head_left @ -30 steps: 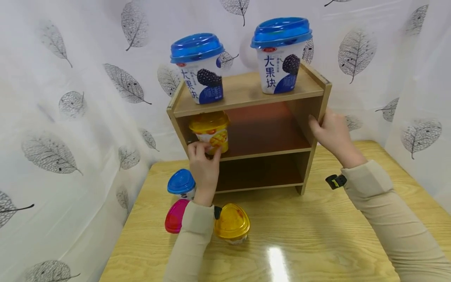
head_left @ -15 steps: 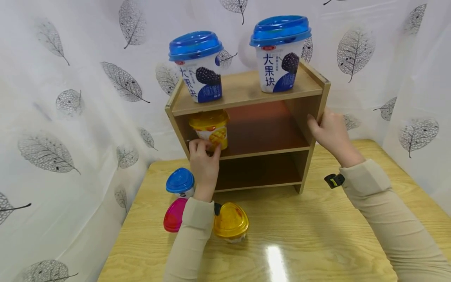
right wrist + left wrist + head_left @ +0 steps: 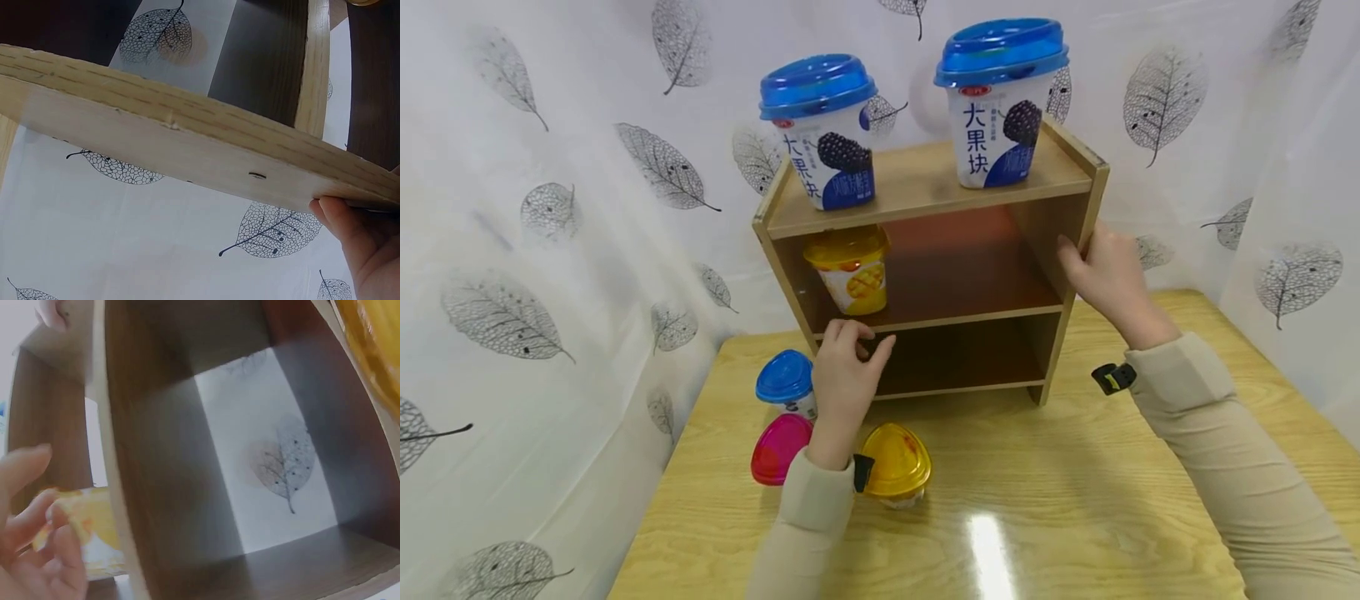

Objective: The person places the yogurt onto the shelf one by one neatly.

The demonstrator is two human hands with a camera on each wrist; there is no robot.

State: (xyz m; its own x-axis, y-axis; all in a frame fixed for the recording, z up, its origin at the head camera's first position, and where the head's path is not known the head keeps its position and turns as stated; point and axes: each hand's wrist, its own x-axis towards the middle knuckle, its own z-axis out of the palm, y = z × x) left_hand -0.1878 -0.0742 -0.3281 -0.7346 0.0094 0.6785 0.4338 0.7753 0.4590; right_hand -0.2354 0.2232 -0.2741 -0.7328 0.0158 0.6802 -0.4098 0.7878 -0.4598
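Observation:
On the middle shelf, at the left end, stands a yogurt cup [image 3: 861, 283] with a yellow lid and a mango picture. My left hand [image 3: 847, 379] is just below and in front of it, fingers loosely bent, with a gap to the cup in the head view. The left wrist view shows the same cup [image 3: 103, 540] beyond the fingers. My right hand [image 3: 1108, 279] grips the right side panel of the wooden shelf [image 3: 917, 179], thumb on the inner face. Its fingers lie against the panel's outer side in the right wrist view.
Two blue-lidded blackberry yogurt cups, left [image 3: 823, 137] and right [image 3: 1000, 104], stand on the top board. On the table [image 3: 1037, 500], by my left forearm, are a blue-lidded cup [image 3: 785, 379], a pink-lidded cup [image 3: 778, 450] and a yellow-lidded cup [image 3: 897, 462].
My left hand has let go of the mango yogurt cup and drawn back downward from it. The cup stays on the middle shelf. My right hand keeps its grip on the side panel.

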